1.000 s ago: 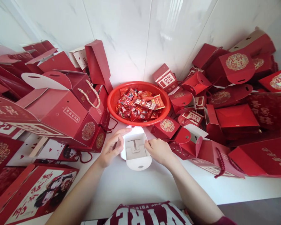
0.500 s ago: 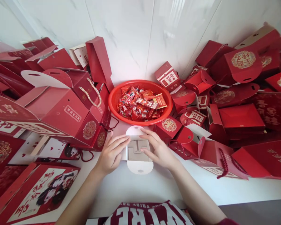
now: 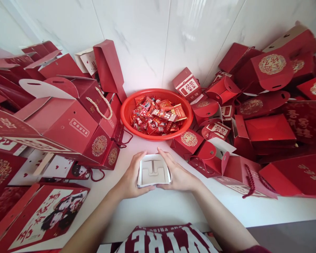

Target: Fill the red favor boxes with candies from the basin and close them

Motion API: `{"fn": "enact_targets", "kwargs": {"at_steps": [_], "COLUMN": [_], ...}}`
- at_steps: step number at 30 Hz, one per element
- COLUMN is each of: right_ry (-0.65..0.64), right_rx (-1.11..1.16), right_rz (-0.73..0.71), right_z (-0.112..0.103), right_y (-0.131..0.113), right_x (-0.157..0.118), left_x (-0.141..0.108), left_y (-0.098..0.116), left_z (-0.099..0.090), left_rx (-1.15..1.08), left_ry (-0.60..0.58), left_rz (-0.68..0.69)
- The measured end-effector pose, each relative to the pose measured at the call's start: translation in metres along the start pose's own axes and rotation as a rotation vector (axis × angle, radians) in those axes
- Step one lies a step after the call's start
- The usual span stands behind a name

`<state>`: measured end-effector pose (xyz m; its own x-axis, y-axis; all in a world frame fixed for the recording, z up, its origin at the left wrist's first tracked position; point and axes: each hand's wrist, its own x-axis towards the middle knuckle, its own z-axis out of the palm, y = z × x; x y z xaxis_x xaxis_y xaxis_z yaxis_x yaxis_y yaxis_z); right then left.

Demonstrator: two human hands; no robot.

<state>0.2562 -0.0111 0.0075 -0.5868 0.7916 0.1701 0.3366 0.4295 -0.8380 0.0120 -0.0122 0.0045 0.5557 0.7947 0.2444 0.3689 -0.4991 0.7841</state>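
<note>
Where the small white-lined box is: the small white-lined box [image 3: 154, 172] sits between both hands, mouth up, over the near middle of the white tabletop [image 3: 137, 214]; whether its base touches the surface cannot be told.
Box interior: white walls, with a greyish bottom of interlocked tabs crossed by a narrow slit.
Left hand [image 3: 129, 177]: cups the box's left side, thumb laid along the near edge, fingers pressed together and curving round toward the far left corner; some fingers are hidden.
Right hand [image 3: 181, 175]: mirrors that grip on the right side, thumb at the near edge, index finger reaching up to the far right corner; the lower fingertips cannot be seen.
Candy basket: just beyond the box, a red plastic basket [image 3: 155, 137] holds a heap of wrapped candies [image 3: 158, 117], mostly red.
Left stack: a large red carton with raised handle flaps [image 3: 56, 121] bears a cream rope handle [image 3: 101, 105]; nearer the person lies a red box printed with a cartoon couple [image 3: 52, 219].
Right pile: red gift boxes crowd together, among them a box with a round gold emblem [image 3: 189, 139] near the basket, and a braided red rope handle [image 3: 249, 182] closer in.
Backdrop: white marbled wall tiles [image 3: 142, 42].
</note>
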Motion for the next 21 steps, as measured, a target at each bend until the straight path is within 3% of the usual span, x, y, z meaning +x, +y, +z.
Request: {"fn": "enact_targets", "kwargs": {"at_steps": [2, 7, 13, 17, 21], "right_ry": [0.038, 0.145, 0.101, 0.113, 0.147], "right_rx": [0.021, 0.005, 0.180, 0.241, 0.208], "right_rz": [-0.024, -0.032, -0.013, -0.083, -0.031], "right_z": [0.002, 0.000, 0.006, 0.014, 0.020], "right_y": [-0.001, 0.003, 0.026, 0.033, 0.035], "right_x": [0.002, 0.007, 0.008, 0.010, 0.013], "left_x": [0.003, 0.019, 0.026, 0.025, 0.027], "left_y": [0.002, -0.004, -0.031, -0.033, -0.028], "left_z": [0.003, -0.001, 0.013, 0.020, 0.018], "left_rx": [-0.130, -0.213, -0.342, -0.318, -0.408], "left_ry": [0.036, 0.065, 0.094, 0.131, 0.059], "left_rz": [-0.060, 0.026, -0.066, -0.090, -0.082]}}
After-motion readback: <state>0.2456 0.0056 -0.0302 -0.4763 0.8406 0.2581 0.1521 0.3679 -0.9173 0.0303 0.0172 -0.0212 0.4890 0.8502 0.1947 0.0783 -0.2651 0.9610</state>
